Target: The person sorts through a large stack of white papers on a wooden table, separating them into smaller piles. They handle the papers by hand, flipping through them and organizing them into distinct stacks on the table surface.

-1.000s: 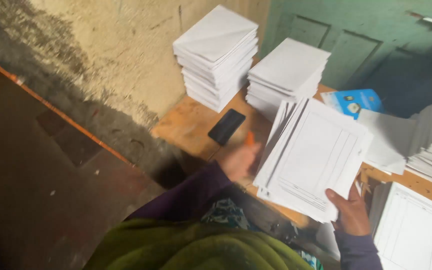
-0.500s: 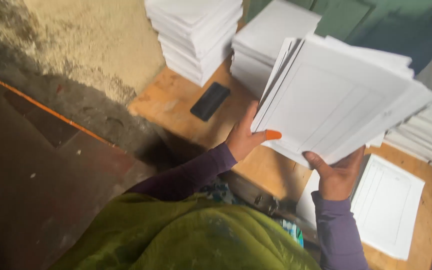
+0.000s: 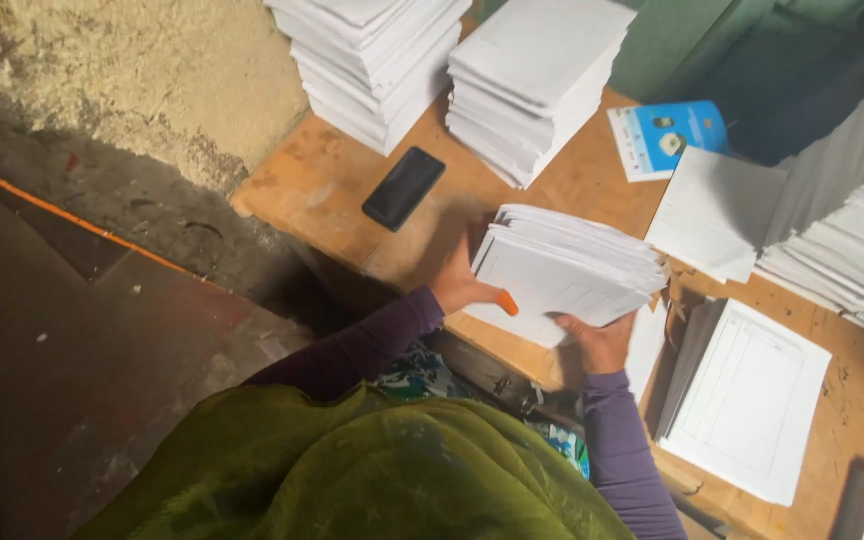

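White ruled paper sheets, a thick bundle [image 3: 567,270], gripped by both my hands, left [image 3: 464,288] and right [image 3: 597,340], low over the wooden tabletop [image 3: 322,185]; finished stacks [image 3: 537,85] stand far, loose printed sheets [image 3: 752,395] wait right.

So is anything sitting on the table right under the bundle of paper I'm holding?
Nothing visible: both the left hand and right hand grip the paper bundle, and the wooden table around it looks bare; the phone lies apart.
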